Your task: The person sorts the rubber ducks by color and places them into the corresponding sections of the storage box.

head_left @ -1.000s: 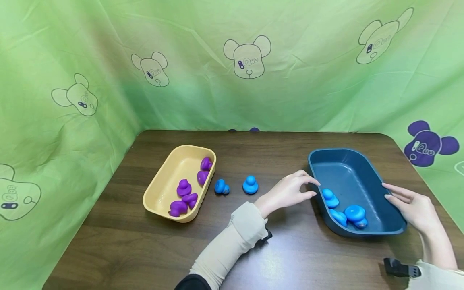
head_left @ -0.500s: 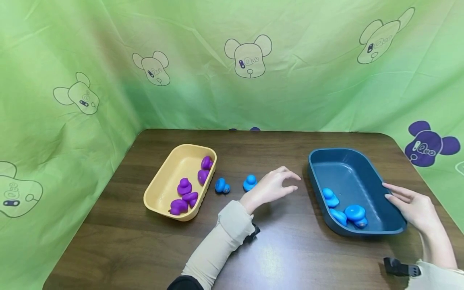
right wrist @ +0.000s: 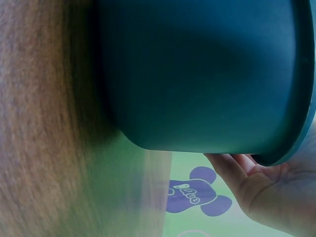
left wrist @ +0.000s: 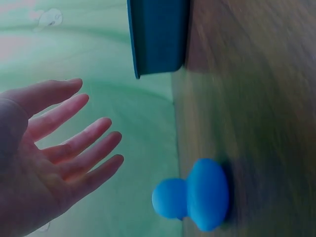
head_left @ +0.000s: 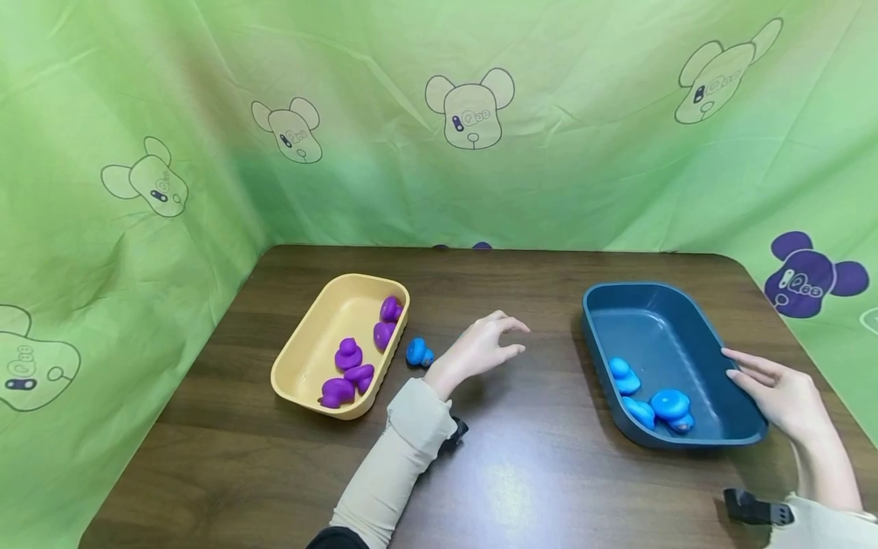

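My left hand (head_left: 480, 347) hovers over the table with fingers loosely spread and nothing in them. It hides one blue toy from the head view. In the left wrist view that toy, a small ball on a fat round base (left wrist: 208, 195), stands on the table below the fingers. Another blue toy (head_left: 420, 352) lies just left of my left wrist. At the right, my right hand (head_left: 782, 389) holds the side rim of a dark blue tub (head_left: 652, 288), thumb over the rim and fingers along the outer wall. Several blue toys (head_left: 671, 404) sit in its near left part.
A yellow tub (head_left: 302, 351) stands at the left with several purple toys (head_left: 348, 354) in it. The brown wooden table (head_left: 206, 450) ends at a green printed curtain (head_left: 370, 191) at the back and sides.
My left hand has moved left from the blue tub's left rim, across the table to above the blue toy, which it now covers in the head view. The right hand has stayed on the rim.
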A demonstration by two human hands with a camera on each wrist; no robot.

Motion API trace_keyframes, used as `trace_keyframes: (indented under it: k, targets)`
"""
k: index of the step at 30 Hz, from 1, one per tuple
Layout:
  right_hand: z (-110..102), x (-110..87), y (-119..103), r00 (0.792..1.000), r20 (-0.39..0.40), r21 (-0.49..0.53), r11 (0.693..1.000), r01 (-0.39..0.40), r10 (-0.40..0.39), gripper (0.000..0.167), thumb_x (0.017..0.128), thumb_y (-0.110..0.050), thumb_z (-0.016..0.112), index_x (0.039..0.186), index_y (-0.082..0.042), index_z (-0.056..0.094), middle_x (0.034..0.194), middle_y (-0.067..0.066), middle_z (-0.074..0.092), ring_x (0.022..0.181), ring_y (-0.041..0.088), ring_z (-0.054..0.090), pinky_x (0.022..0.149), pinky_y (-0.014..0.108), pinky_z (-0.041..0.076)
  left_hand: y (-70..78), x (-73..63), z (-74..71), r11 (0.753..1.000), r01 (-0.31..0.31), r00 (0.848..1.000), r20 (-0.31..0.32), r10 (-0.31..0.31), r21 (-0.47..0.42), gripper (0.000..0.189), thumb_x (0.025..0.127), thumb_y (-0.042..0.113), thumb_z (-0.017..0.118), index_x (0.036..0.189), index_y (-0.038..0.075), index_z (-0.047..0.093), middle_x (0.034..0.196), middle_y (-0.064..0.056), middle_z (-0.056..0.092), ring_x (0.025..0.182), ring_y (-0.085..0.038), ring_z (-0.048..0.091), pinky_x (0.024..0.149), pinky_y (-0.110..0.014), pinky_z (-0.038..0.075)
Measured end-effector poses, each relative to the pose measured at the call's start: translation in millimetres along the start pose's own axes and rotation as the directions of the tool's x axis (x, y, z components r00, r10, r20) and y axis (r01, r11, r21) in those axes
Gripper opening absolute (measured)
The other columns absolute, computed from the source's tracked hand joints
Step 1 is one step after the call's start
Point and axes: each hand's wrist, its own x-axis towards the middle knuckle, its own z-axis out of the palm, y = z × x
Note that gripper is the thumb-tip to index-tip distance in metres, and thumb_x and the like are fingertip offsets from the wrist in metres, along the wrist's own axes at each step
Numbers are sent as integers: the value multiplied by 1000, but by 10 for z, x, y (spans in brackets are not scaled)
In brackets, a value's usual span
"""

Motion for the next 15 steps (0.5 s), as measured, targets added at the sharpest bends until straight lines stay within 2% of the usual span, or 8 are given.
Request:
trace_keyframes:
  k: [8, 15]
  targets:
    - [-3, 1, -9, 1000, -1, 2, 1000, 7, -7, 45, 88, -33, 51, 128, -12, 48, 112, 33, 46, 61, -19, 39, 50, 16, 43, -160, -49, -55, 1000, 29, 1000, -10, -29, 2, 31, 83, 22, 60, 113, 11, 58, 108, -8, 56, 103, -19, 52, 87, -24, 39]
    - [-4, 1, -1, 1000, 5, 3, 1000, -3, 3, 46, 88, -33, 51, 128, -11, 47, 114, 33, 44, 61, -19, 38, 50, 16, 43, -269, -89, -74, 994, 105, 994, 35, -104, -32, 35, 84, 21, 61, 116, 10, 56, 112, -9, 53, 99, -22, 53, 85, -27, 40]
